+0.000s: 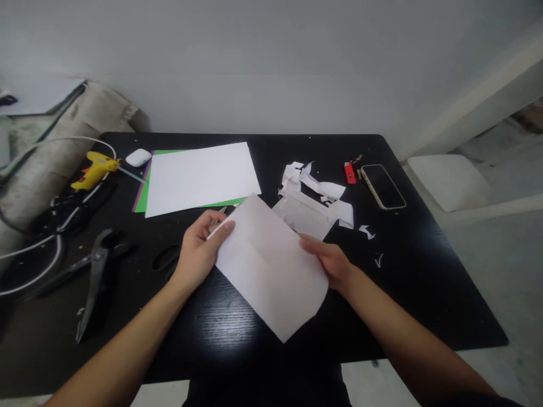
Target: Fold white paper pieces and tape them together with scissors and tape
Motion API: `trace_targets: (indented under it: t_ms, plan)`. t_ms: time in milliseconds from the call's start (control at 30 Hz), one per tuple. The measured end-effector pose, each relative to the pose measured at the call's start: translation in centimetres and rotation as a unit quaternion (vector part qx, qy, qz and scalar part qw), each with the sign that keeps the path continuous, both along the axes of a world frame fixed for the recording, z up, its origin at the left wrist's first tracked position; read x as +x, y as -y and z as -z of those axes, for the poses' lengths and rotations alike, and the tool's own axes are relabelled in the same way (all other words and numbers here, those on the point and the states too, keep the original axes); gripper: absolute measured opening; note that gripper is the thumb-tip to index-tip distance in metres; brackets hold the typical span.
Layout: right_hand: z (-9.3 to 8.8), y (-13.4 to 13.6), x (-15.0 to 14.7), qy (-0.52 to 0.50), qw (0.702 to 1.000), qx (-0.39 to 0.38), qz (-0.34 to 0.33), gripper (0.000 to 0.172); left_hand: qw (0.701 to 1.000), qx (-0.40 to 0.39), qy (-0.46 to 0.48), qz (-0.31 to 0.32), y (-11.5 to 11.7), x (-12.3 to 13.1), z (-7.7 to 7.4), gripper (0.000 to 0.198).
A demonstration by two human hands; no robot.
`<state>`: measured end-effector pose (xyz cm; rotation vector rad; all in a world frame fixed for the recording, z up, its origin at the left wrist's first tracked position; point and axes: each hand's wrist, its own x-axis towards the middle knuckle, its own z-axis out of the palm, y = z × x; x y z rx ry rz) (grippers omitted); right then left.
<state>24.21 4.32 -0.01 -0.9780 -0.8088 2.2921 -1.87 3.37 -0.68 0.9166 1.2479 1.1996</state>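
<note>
Both my hands hold a white sheet of paper (271,271) above the near middle of the black table, its corner pointing toward me. My left hand (203,243) pinches the left edge, thumb on top and fingers beneath. At the right edge, my right hand (326,257) is closed on the paper with its thumb on the upper face; its other fingers are partly hidden. Just past the sheet lie torn and folded paper scraps (322,186). A pair of scissors (167,259) lies by my left wrist, partly covered by it.
White paper (203,175) lies on green sheets (143,195) at the back. To the left are a yellow glue gun (95,169), a white earbud case (138,157), cables and large metal pliers (98,257). A red lighter (349,173) and a phone (384,186) lie at right.
</note>
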Motion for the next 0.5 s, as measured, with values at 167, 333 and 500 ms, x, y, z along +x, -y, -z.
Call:
trace_targets:
  t_ms: [167,333,500]
  plan:
    - [0.0,-1.0,0.7,-0.006,0.997,0.051,0.060,0.067,0.994,0.039,0.009,-0.102,-0.4,-0.3,0.2,0.023]
    - [0.3,-0.9,-0.5,0.067,0.985,0.118,0.109,0.047,0.991,0.044,-0.003,-0.129,-0.5,-0.1,0.5,0.020]
    - [1.0,-0.9,-0.6,0.163,0.956,0.178,0.167,0.036,0.998,0.027,0.002,-0.052,-0.6,-0.3,0.4,0.019]
